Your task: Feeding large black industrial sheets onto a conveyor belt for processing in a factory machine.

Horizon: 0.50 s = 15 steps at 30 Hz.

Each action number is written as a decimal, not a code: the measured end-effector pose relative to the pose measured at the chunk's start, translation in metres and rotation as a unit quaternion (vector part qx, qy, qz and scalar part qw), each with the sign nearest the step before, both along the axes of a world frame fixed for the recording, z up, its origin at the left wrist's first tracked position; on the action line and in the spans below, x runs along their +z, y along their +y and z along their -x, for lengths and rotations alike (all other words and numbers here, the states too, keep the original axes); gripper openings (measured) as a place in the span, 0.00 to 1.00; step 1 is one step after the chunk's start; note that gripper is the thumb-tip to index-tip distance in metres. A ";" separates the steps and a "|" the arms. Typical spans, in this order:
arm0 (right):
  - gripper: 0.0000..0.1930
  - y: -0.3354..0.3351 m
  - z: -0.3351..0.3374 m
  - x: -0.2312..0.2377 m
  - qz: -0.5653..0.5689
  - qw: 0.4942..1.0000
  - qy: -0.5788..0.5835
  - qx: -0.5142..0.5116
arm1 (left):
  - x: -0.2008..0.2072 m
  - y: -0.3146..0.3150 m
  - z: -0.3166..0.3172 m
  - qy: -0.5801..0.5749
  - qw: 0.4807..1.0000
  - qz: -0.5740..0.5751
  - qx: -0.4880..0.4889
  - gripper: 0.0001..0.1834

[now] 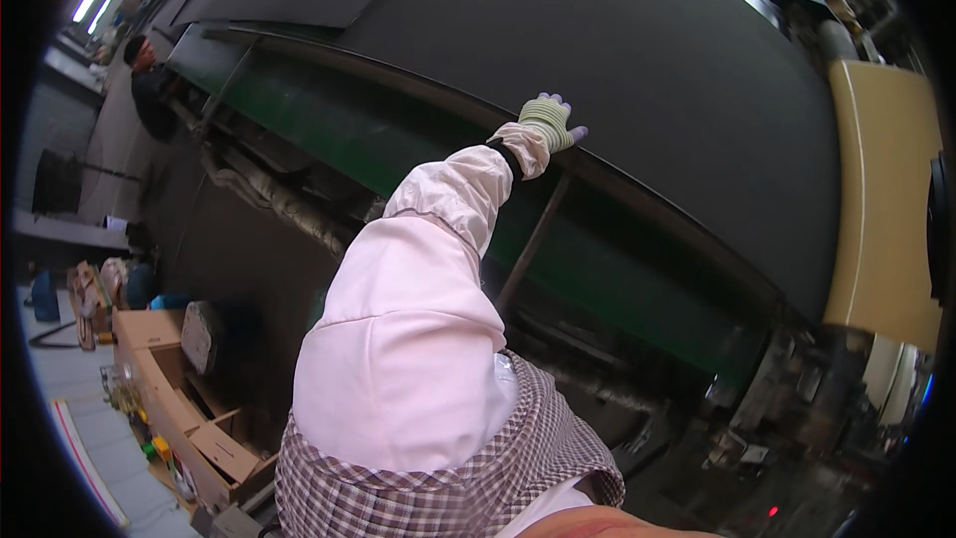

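Note:
My left hand wears a pale green knitted glove with lilac fingertips. It reaches out to the near edge of a wide dark grey sheet-like surface, thumb apart and pointing right, and nothing shows in its grasp. Whether the fingers press on the surface or just hover over it is hard to tell. A pale pink sleeve covers the arm, over a brown checked apron. Below the dark surface runs a long green machine side panel. My right hand is out of view.
A cream-yellow machine cover stands at the right end. Cardboard boxes sit at lower left. Wrapped pipes run under the machine. Another person is at the far left, beside the machine. A metal bar slants down below my hand.

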State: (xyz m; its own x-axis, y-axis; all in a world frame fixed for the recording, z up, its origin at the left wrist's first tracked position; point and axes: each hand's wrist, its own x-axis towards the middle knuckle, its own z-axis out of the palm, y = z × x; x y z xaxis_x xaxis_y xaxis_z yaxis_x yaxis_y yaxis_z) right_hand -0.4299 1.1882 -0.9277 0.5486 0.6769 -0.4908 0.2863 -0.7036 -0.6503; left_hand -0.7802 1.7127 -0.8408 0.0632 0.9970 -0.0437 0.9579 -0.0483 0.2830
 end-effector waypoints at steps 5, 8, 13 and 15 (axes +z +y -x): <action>0.14 -0.042 0.017 -0.012 0.011 0.988 0.093 -0.121 | 0.017 0.009 -0.016 -0.012 0.995 0.038 -0.094 0.38; 0.15 -0.069 0.030 -0.032 0.021 0.970 0.155 -0.187 | 0.021 0.013 -0.006 -0.123 0.991 -0.018 -0.049 0.35; 0.15 -0.157 0.087 -0.083 0.054 0.898 0.271 -0.344 | -0.071 -0.042 0.062 -0.035 0.980 -0.194 -0.011 0.32; 0.15 -0.170 0.099 -0.104 0.040 0.854 0.319 -0.409 | -0.051 -0.030 0.099 0.034 0.973 -0.229 0.024 0.31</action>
